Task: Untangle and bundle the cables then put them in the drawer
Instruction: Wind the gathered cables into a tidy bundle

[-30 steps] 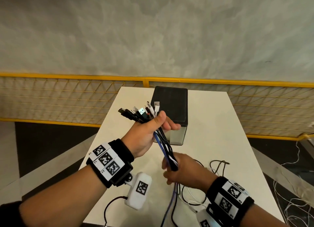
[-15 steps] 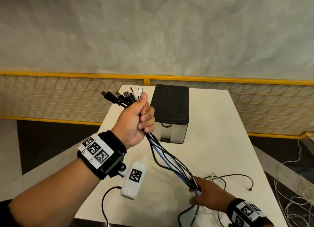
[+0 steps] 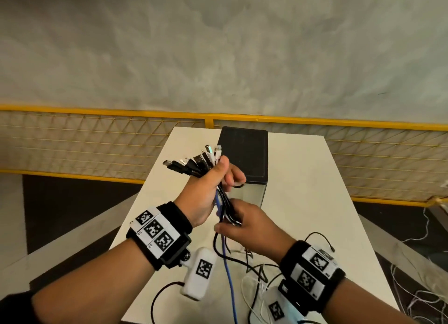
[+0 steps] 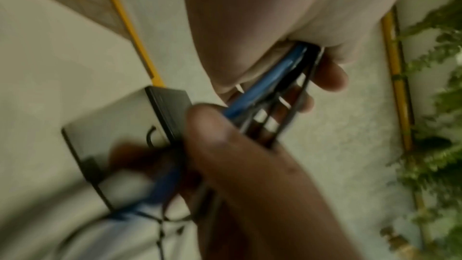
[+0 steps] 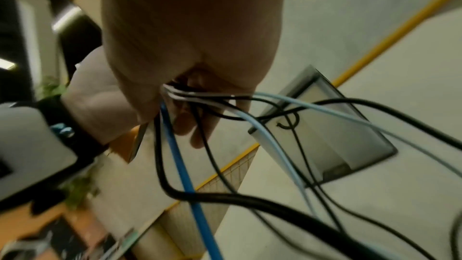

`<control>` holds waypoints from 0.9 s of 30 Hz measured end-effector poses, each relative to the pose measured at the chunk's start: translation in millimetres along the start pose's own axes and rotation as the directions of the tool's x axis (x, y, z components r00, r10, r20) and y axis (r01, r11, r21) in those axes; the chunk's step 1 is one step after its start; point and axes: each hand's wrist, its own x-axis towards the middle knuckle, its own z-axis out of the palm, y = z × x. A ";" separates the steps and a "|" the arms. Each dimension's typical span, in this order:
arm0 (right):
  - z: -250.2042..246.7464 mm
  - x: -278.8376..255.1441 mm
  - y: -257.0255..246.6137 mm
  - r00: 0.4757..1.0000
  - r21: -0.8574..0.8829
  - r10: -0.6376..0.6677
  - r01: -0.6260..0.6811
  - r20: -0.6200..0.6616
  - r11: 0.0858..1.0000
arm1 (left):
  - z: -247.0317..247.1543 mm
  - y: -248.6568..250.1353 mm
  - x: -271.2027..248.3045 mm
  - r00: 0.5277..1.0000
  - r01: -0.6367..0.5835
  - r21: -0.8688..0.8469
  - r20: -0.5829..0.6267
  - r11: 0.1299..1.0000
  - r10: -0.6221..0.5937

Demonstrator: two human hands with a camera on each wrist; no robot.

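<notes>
Both hands (image 3: 208, 190) grip cables (image 3: 224, 202) before closed drawer (image 3: 252, 193).

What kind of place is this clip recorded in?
Probably an indoor workshop or lab area, not a home: a plain white table stands against a yellow mesh barrier under a bare grey wall, with loose wires on the floor nearby.
</notes>
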 end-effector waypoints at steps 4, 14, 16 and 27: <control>3.7 -0.6 -2.7 0.999 0.036 -0.031 0.029 0.044 0.999 | -11.8 0.2 -4.9 0.998 0.006 0.049 0.061 0.999 -0.009; 2.9 -6.3 -1.9 0.992 -0.035 -0.073 0.077 0.106 0.996 | -13.8 1.1 -4.5 0.966 0.182 -0.158 0.211 0.971 -0.147; 1.1 -8.3 0.2 0.993 -0.049 -0.062 0.067 0.099 0.997 | -11.5 5.2 -1.8 0.970 0.194 -0.282 0.200 0.940 -0.140; -0.8 -10.5 13.6 0.993 0.226 0.079 -0.098 0.092 0.969 | 4.2 11.2 -1.2 0.947 0.322 -0.340 0.092 0.884 -0.309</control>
